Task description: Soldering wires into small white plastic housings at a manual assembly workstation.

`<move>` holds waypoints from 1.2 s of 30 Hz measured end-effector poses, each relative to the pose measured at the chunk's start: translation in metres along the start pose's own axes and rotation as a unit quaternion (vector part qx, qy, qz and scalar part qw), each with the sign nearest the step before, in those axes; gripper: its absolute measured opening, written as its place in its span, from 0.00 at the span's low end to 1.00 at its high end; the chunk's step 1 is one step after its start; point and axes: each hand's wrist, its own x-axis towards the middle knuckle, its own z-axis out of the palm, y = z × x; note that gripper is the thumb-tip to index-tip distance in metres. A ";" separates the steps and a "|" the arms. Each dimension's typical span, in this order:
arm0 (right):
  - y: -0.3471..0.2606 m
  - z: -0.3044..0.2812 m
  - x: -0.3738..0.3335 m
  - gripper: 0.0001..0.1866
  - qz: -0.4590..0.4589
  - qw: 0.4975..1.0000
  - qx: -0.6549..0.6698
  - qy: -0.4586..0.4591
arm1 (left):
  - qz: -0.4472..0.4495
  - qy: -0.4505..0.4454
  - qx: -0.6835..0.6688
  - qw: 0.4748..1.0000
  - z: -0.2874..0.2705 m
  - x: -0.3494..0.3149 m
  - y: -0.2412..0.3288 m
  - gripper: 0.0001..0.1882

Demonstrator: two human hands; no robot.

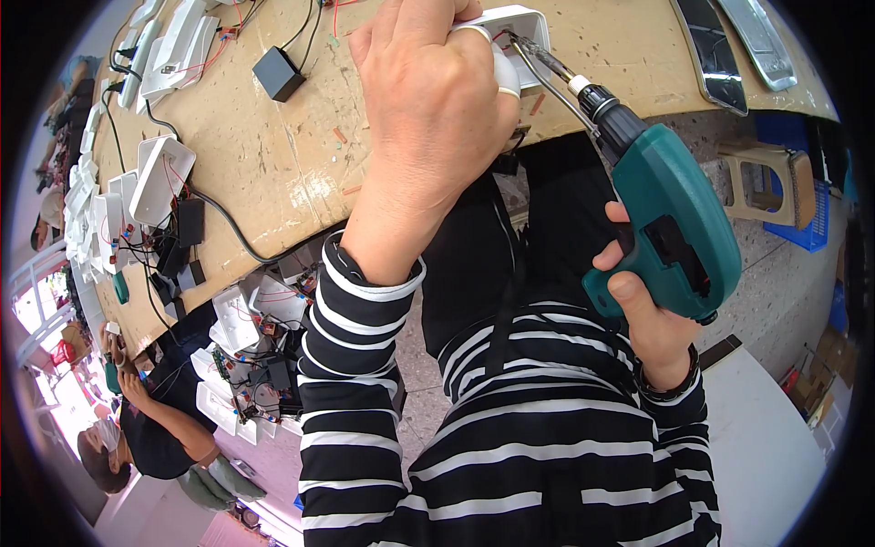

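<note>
The white housing (536, 25) was at the top of the frame, just right of centre, with its open side partly in view. The left hand (437, 105) lay directly to its left and overlapped it, its back toward the camera and its fingers curled in a grasp on the housing; most of the fingertips were hidden. A white rounded piece (506, 73) showed at the hand's right edge, though whether it belonged to the housing could not be told.

From the right, the slim metal tip (547, 59) of a green pistol-shaped tool (688, 205) reached into the housing's opening; actual contact was too small to make out. The right hand (652, 324), right of centre and well below the housing, was wrapped around the tool's handle.

Farther out, a black box (278, 75) sat on the tan table (273, 141) at the upper left. More white housings and wiring crowded the left edge. Dark glossy panels (711, 55) lay at the upper right, above a beige stool (770, 178). At the lower left, a co-worker (169, 428) sat by the table.
</note>
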 end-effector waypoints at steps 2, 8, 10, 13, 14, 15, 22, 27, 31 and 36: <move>0.001 -0.001 -0.001 0.31 0.003 1.000 -0.004 0.000 | -0.001 -0.001 -0.002 1.000 0.000 -0.001 0.000 0.04; 0.000 -0.006 -0.007 0.33 0.011 1.000 0.013 0.007 | 0.005 -0.006 0.002 1.000 0.000 -0.002 -0.002 0.05; -0.003 -0.008 -0.010 0.35 0.027 0.999 0.024 0.012 | 0.009 0.003 0.002 1.000 0.000 -0.003 -0.003 0.05; -0.005 -0.009 -0.015 0.36 0.009 0.999 0.034 0.042 | 0.005 -0.006 0.012 1.000 -0.001 -0.002 -0.001 0.05; -0.004 -0.010 -0.015 0.36 0.008 0.999 0.034 0.042 | 0.006 -0.006 0.012 1.000 -0.002 -0.002 -0.001 0.05; -0.003 -0.011 -0.016 0.36 -0.009 0.998 0.031 0.046 | 0.008 -0.010 0.016 1.000 -0.002 -0.001 -0.001 0.05; -0.003 -0.019 -0.017 0.36 -0.040 0.996 0.030 0.074 | -0.139 -0.299 0.213 0.920 -0.023 0.033 0.038 0.04; -0.003 -0.025 -0.014 0.35 -0.064 0.995 0.030 0.073 | -0.133 -0.220 0.182 0.949 -0.033 0.004 0.031 0.05; -0.003 -0.024 -0.014 0.35 -0.078 0.994 0.037 0.062 | -0.205 -0.122 0.163 0.957 -0.057 0.012 0.052 0.07; 0.002 -0.029 -0.021 0.32 -0.099 0.990 0.066 0.077 | -0.215 0.011 0.084 0.973 -0.092 0.007 0.079 0.12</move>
